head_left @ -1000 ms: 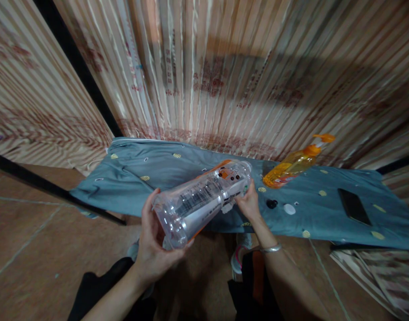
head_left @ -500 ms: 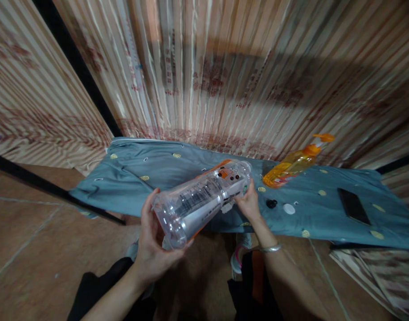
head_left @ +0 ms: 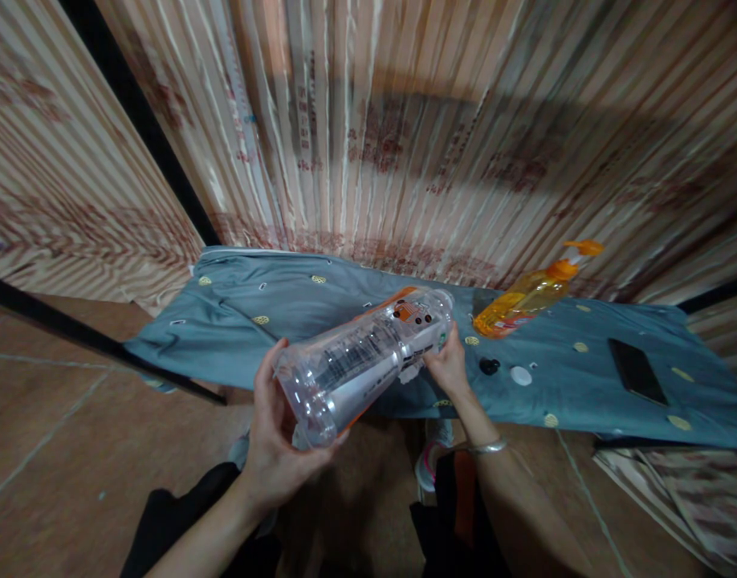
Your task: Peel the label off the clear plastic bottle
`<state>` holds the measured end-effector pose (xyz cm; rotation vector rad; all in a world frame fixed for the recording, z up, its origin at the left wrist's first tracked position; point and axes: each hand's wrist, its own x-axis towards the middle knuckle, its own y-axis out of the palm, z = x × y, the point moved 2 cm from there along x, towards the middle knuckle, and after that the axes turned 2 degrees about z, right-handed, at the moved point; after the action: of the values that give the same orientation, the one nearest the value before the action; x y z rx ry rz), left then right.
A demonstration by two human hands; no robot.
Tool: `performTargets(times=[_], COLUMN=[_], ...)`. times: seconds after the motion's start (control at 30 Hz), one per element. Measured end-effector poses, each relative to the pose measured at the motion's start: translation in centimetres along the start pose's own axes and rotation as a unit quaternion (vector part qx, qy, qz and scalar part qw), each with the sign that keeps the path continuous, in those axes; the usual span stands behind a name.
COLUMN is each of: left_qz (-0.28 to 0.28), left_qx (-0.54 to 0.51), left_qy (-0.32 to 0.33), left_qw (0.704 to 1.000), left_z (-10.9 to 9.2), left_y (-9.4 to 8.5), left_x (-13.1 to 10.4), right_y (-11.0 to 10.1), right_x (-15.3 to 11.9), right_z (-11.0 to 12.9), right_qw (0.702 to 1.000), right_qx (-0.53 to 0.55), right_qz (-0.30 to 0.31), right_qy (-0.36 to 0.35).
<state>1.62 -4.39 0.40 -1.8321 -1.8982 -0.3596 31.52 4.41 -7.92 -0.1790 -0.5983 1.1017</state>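
Left hand [head_left: 278, 441]: I'm cupping near end of clear plastic bottle [head_left: 338, 365], thumb and fingers spread around it. Right hand [head_left: 449, 365]: I'm gripping other end, thumb lying along side (fingertips hiding, so can't tell their exact set). Bottle is slanting over front edge of teal patterned cloth [head_left: 266, 293]. Beyond, amber pump bottle [head_left: 519, 301] is leaning rightward in view; small black piece [head_left: 490, 367], white disc [head_left: 521, 376], black phone [head_left: 638, 371] are lying nearby. Apparently I'm steadying bottle, label upward; next move is probably calling for firm two-ended hold.
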Motion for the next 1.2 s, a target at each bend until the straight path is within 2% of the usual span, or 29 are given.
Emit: performTargets(times=[0.7, 1.0, 1.2], left_qz=[0.003, -0.021, -0.017], left_qx=[0.013, 0.001, 0.013], left_qy=[-0.001, -0.052, -0.046], left_qw=[1.0, 0.998, 0.999], left_z=[0.02, 0.23, 0.33], left_y=[-0.09, -0.01, -0.19], left_x=[0.01, -0.14, -0.19], right_y=[0.1, 0.09, 0.09], right_x=[0.0, -0.02, -0.09], right_z=[-0.22, -0.13, 0.14], right_qw=[1.0, 1.0, 1.0], right_qx=[0.004, 0.004, 0.002], right_qz=[-0.002, -0.003, 0.001], right_qy=[-0.019, -0.02, -0.017])
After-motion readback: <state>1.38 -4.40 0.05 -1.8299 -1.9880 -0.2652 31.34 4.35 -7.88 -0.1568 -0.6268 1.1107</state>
